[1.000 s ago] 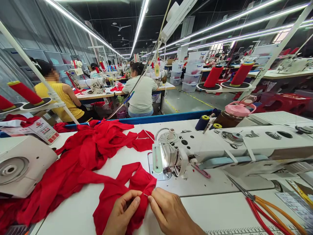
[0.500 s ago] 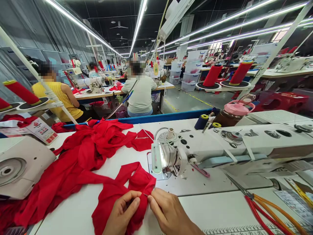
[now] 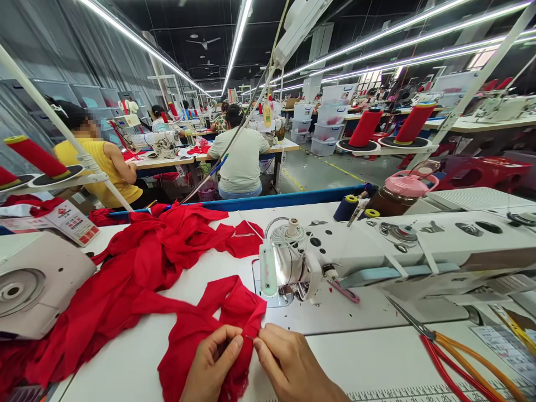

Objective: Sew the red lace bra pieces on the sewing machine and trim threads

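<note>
A piece of red fabric (image 3: 218, 318) lies on the white table (image 3: 368, 357) at the near edge, joined to a larger red heap (image 3: 138, 262) spreading left and back. My left hand (image 3: 211, 365) pinches the near edge of the red fabric between thumb and fingers. My right hand (image 3: 293, 365) pinches the same edge just to the right, fingertips almost touching the left hand's. A thin dark tip shows between the two hands; I cannot tell what it is. The white sewing machine (image 3: 377, 245) stands just behind, its needle end (image 3: 288, 279) above the fabric's far side.
Scissors with red and orange handles (image 3: 456, 357) lie at the right. A second machine's handwheel (image 3: 25, 285) sits at the left. Red thread cones (image 3: 412, 123), a pink-lidded bottle (image 3: 404, 192) and a blue spool (image 3: 345, 207) stand behind. People sit at other tables beyond.
My fingertips have shifted slightly on the fabric edge. The fabric and everything else stay in place.
</note>
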The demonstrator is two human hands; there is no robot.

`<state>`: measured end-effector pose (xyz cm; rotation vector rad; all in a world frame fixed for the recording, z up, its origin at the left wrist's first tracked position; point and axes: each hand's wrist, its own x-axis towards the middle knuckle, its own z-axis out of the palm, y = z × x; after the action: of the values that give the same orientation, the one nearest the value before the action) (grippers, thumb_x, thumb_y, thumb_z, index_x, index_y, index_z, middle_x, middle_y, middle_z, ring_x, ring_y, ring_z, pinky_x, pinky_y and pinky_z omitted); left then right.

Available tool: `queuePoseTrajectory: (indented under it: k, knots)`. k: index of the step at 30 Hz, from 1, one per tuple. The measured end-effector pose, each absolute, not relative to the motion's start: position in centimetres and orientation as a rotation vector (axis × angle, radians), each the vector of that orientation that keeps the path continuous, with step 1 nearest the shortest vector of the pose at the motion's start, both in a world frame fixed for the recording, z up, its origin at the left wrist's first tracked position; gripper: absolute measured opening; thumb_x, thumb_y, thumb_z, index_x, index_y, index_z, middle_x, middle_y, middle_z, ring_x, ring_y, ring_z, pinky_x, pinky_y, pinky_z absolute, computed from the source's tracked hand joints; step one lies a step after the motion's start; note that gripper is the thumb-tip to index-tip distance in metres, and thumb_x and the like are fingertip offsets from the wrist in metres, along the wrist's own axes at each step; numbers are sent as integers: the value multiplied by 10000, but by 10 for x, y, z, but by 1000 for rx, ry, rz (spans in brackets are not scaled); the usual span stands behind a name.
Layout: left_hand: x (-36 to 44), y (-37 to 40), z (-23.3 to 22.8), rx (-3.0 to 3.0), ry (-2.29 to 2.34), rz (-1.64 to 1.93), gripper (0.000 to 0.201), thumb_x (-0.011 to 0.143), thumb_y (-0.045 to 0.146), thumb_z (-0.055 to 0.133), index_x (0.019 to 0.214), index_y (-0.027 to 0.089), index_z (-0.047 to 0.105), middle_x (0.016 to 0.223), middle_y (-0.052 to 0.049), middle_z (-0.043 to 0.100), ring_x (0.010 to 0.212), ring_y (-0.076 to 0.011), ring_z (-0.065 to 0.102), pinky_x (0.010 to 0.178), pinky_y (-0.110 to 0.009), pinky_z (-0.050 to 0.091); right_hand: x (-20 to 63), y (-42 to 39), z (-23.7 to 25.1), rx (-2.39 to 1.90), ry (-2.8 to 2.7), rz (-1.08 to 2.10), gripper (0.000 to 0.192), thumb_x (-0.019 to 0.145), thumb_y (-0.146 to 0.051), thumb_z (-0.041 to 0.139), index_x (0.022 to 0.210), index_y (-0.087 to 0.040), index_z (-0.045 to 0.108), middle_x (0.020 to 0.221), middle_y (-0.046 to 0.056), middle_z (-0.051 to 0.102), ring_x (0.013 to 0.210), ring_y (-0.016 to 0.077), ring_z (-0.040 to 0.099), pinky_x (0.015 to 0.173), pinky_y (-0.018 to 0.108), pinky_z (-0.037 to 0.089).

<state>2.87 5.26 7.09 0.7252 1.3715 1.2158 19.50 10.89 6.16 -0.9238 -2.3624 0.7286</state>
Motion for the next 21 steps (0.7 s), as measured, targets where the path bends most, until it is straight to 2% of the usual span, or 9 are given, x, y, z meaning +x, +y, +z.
queuePoseTrajectory:
  k: [11,15,21]
  knots:
    - [30,52,68,725,1385,1211,532,644,682,814,782,176,725,764,-44,629,734,-172,572,694,-260,492,195,109,60,-943,-2341,732,329,1051,-283,287,730,-231,339,687,-18,498,589,129,442,569,283,284]
    - [30,52,68,730,1369,1207,507,666,661,812,783,175,728,744,-39,617,702,-159,555,662,-252,482,195,109,61,-945,-2309,756,338,1053,-293,294,722,-232,329,674,-23,479,575,125,424,561,281,286]
    - [29,51,65,719,1380,1224,504,665,653,817,809,177,730,747,-26,609,729,-168,575,709,-262,501,196,107,59,-950,-2373,693,329,1046,-272,301,724,-228,352,682,-19,497,580,124,446,562,280,281]
